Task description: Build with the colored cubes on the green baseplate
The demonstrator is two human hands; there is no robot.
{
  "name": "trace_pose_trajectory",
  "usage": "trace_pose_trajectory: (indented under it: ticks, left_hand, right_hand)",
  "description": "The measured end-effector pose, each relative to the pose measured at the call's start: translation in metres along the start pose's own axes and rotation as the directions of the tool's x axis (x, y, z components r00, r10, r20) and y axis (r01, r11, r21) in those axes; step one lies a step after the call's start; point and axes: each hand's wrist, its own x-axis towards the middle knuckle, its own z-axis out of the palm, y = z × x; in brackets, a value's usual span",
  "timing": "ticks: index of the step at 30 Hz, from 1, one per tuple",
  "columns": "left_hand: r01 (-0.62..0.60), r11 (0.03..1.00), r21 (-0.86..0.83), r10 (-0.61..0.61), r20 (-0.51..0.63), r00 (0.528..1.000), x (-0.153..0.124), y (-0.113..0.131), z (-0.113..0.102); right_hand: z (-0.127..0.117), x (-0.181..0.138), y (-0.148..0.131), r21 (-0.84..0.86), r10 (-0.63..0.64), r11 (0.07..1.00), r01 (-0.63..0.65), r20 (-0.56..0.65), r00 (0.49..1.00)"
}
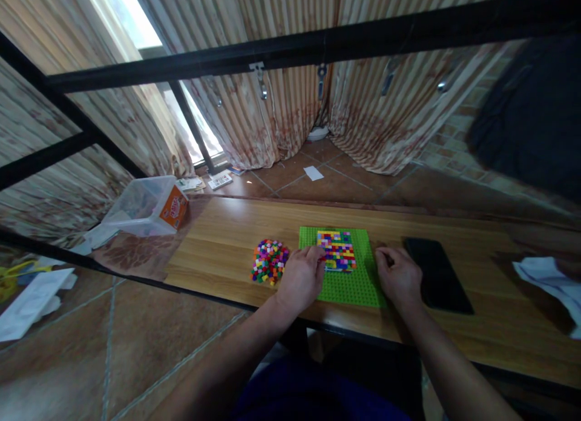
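A green studded baseplate (pixel 354 291) lies on the wooden table in front of me. On its upper part sits a block of small building bricks (pixel 338 251) in mixed colours, laid in rows. My left hand (pixel 302 277) is at the left side of this block, thumb and finger pinched on a small red brick (pixel 323 258). Just left of that hand is a loose pile of colourful small bricks (pixel 269 261), partly covered by it. Resting at the baseplate's right edge, my right hand (pixel 400 276) has its fingers curled in, with nothing visible in them.
A dark phone or tablet (pixel 438 276) lies right of my right hand. White crumpled paper (pixel 551 285) is farther right. A clear plastic box (pixel 145 206) with an orange label stands beyond the wooden table's (pixel 218 245) left end. A black metal bar (pixel 290 49) with hooks crosses ahead.
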Motion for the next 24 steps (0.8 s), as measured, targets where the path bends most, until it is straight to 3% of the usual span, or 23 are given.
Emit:
trace_pose_trajectory:
  ticks: [14,24]
  left_hand:
    - [-0.215,0.934,0.285,0.171,0.17,0.97,0.014,0.014,0.007]
    - [-0.208,0.913,0.35,0.19,0.085,0.978,0.016,0.013,0.017]
  right_hand:
    - [-0.002,0.0,-0.003,0.02,0.012,1.0,-0.013,0.03,0.999]
    - [-0.001,0.0,0.001,0.007,-0.016,1.0,0.016,0.019,1.0]
